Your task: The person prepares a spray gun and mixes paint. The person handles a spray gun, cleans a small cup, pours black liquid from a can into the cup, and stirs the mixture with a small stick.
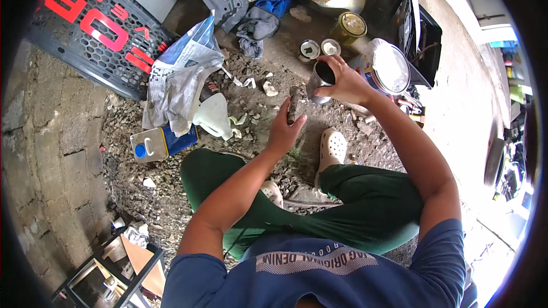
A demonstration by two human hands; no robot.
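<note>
The person sits cross-legged on gravelly ground, both hands raised in front of the knees. The right hand [341, 82] is wrapped around a small metal tin [319, 80], fingers curled over its far side, holding it tilted with its dark open mouth turned toward the left. The left hand [283, 128] is closed around a short dark tool [293, 105], possibly a brush or stick; what it is exactly is hard to tell. Its upper end sits just beside the tin's lower rim, near but not clearly inside the mouth. By the look of it the tin is already open and in hand, and the tool is gripped and brought close, so the work seems early or midway: nothing shows the tool dipped or any surface coated yet. Further off, two small round lids or cans [319, 49] and a yellow-labelled can [349, 26] stand on the ground, with a large white-lidded bucket [390, 68] to the right. To the left lie crumpled newspaper [180, 77] and a flat rectangular metal can with a blue cap [154, 145].
</note>
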